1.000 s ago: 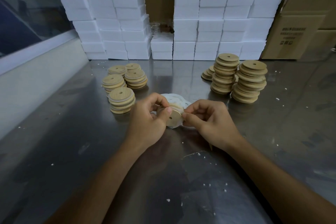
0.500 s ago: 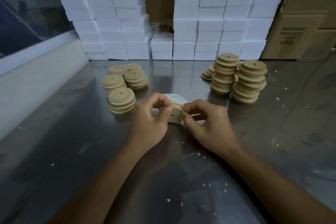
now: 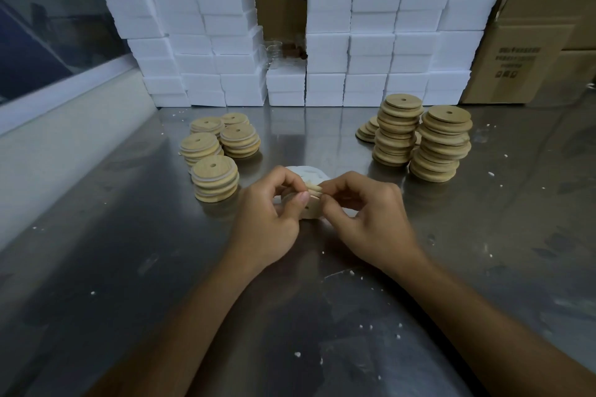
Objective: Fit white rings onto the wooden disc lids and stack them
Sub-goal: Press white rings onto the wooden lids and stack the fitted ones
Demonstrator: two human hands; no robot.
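Note:
Both hands hold one wooden disc lid point(image 3: 312, 203) on edge over the steel table. My left hand point(image 3: 271, 216) grips its left side, thumb on the face. My right hand point(image 3: 367, 216) pinches its right rim, where a white ring shows faintly. A pile of white rings point(image 3: 306, 172) lies just behind the hands, mostly hidden. Several short stacks of lids with white rings point(image 3: 215, 178) stand to the left. Two tall stacks of plain wooden lids point(image 3: 442, 143) stand to the right, with a low pile point(image 3: 367, 132) behind them.
A wall of white foam boxes point(image 3: 371, 42) lines the back of the steel table point(image 3: 129, 267). Cardboard cartons point(image 3: 529, 51) stand at the back right. A white ledge point(image 3: 58, 138) runs along the left. White crumbs dot the tabletop.
The lid has turned between my fingers from face-on to more edge-on, and both hands have closed in tighter around it.

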